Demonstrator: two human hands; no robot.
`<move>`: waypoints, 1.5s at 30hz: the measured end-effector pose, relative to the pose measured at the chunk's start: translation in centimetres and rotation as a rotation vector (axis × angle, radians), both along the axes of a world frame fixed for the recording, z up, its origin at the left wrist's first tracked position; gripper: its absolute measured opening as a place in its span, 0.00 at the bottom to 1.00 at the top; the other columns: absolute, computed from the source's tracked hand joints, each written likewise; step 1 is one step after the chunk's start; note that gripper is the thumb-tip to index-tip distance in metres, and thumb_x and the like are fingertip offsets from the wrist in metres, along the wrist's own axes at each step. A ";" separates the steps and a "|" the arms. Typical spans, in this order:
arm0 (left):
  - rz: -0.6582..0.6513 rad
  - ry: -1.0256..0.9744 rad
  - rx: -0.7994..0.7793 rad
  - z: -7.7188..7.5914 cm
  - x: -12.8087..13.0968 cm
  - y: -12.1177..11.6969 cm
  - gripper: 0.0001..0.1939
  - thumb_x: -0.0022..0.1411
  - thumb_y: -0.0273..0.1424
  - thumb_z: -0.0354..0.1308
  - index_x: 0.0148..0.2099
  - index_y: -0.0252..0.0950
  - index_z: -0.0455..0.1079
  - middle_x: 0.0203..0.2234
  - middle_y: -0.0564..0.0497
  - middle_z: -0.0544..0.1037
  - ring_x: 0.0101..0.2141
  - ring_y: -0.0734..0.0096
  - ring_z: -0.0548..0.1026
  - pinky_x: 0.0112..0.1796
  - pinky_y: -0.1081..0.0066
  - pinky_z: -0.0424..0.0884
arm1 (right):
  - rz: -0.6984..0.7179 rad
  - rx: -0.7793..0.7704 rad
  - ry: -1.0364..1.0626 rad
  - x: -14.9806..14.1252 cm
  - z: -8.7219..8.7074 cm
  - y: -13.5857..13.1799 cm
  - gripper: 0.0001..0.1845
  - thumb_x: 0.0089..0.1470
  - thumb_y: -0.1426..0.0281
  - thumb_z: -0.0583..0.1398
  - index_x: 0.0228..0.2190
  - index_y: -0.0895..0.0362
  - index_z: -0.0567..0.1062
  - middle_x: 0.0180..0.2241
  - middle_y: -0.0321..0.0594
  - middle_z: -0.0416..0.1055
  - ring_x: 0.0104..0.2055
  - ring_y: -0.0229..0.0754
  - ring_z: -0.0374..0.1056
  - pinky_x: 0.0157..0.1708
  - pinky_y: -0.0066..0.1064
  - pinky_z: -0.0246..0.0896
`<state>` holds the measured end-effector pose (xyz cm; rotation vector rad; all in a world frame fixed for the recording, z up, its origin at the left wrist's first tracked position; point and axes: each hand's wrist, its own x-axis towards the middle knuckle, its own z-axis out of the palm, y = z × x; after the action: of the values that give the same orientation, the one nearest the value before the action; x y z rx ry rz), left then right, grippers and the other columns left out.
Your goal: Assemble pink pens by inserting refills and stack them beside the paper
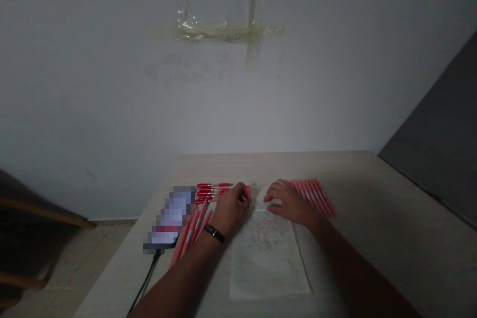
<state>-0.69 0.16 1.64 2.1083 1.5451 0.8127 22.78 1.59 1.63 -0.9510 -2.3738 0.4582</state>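
My left hand (234, 203), with a dark band at the wrist, is closed in a pinch just beyond the top of a paper sheet. A small pinkish-red piece (249, 192) shows at its fingertips; most of it is hidden. Across a short gap, my right hand (285, 201) is open, thumb and fingers apart and nothing visible between them. Right beside it lies a neat slanted row of pink pens (315, 196). Below both hands is the sheet of paper (270, 268), marked with red and dark scribbles near its top.
Several clear-bodied red pens (212, 191) lie left of my left hand. Longer pink sticks (190, 233), partly behind my left forearm, lie near a blurred phone (169, 218) with a black cable (147, 278). The wooden table (372, 258) meets a wall with yellowed tape (223, 34).
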 end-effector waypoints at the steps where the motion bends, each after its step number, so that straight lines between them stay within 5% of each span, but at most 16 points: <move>1: 0.004 -0.004 0.001 0.1 0.0 0.0 0.05 0.59 0.25 0.56 0.38 0.37 0.70 0.30 0.51 0.77 0.30 0.70 0.74 0.32 0.73 0.63 | -0.011 0.005 0.003 0.1 -0.1 0.1 0.11 0.49 0.76 0.70 0.35 0.55 0.76 0.37 0.39 0.73 0.47 0.46 0.65 0.49 0.39 0.59; 28: 0.023 -0.089 0.016 0.6 0.0 -0.2 0.05 0.58 0.26 0.57 0.39 0.37 0.69 0.31 0.51 0.79 0.32 0.68 0.76 0.33 0.72 0.66 | -0.052 0.039 0.013 0.6 -0.8 0.8 0.03 0.55 0.71 0.66 0.31 0.55 0.77 0.33 0.39 0.73 0.43 0.45 0.66 0.43 0.37 0.60; 35: -0.003 -0.259 -0.051 0.2 0.1 -0.1 0.09 0.61 0.32 0.58 0.44 0.36 0.70 0.30 0.50 0.80 0.30 0.67 0.76 0.33 0.71 0.67 | -0.038 0.030 0.013 0.1 -0.2 0.2 0.03 0.56 0.71 0.66 0.33 0.55 0.76 0.34 0.39 0.73 0.43 0.45 0.66 0.44 0.37 0.59; 41: -0.077 -0.486 -0.165 -0.5 0.6 0.1 0.12 0.58 0.34 0.61 0.43 0.34 0.70 0.29 0.51 0.79 0.30 0.69 0.76 0.32 0.72 0.68 | -0.037 0.020 0.007 -1.8 0.0 -1.1 0.16 0.47 0.68 0.72 0.36 0.54 0.74 0.38 0.39 0.72 0.46 0.46 0.64 0.46 0.37 0.59; 45: -0.118 -0.547 -0.216 -0.5 0.8 -0.1 0.11 0.58 0.34 0.61 0.41 0.33 0.70 0.27 0.51 0.77 0.29 0.71 0.75 0.31 0.73 0.67 | -0.075 0.049 0.014 -2.5 0.0 -1.5 0.08 0.54 0.70 0.67 0.35 0.54 0.73 0.37 0.39 0.71 0.46 0.46 0.64 0.46 0.37 0.58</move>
<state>0.14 0.10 1.13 1.6234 1.1470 1.0213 20.31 0.11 1.67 -1.0076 -2.3175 0.3752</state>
